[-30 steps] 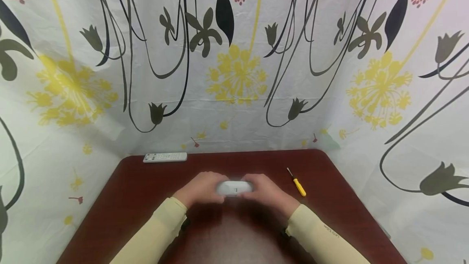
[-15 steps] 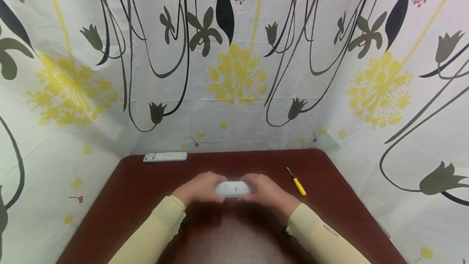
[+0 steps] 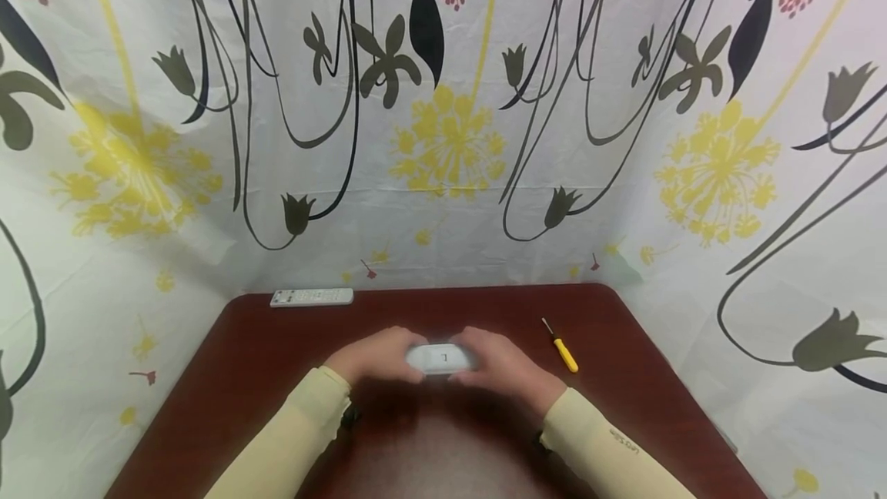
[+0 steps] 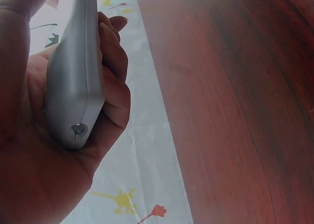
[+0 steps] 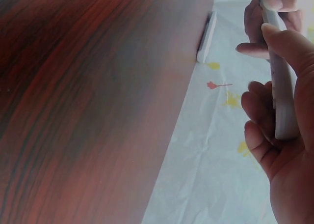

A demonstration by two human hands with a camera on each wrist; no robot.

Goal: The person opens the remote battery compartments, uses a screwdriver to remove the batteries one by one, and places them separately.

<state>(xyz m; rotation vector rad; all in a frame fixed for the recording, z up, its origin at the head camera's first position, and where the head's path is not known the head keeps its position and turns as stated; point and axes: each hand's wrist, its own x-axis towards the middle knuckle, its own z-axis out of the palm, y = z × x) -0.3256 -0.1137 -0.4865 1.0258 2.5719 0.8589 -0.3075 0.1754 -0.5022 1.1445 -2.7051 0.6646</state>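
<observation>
Between both hands is a light grey oblong plastic device [image 3: 442, 359] with rounded ends and a small dark L-shaped mark on the face toward the head camera. My left hand [image 3: 381, 355] grips one end, fingers wrapped behind it. The left wrist view shows the device [image 4: 73, 81] edge-on, with a seam along its side and a small round metallic recess at its end. On the other end, my right hand [image 3: 504, 362] holds with thumb on one side and curled fingers on the other. The device's far face is hidden from the head view.
A white remote control [image 3: 312, 297] lies at the back left edge of the dark red wooden table [image 3: 443, 437]. Off to the right lies a screwdriver [image 3: 565, 354] with a yellow handle. A flower-patterned white curtain [image 3: 443, 237] surrounds the table's back and sides.
The device has tipped slightly, with its L-shaped mark shifted a little to the left in the head view. Both hands keep their grip in nearly the same place.
</observation>
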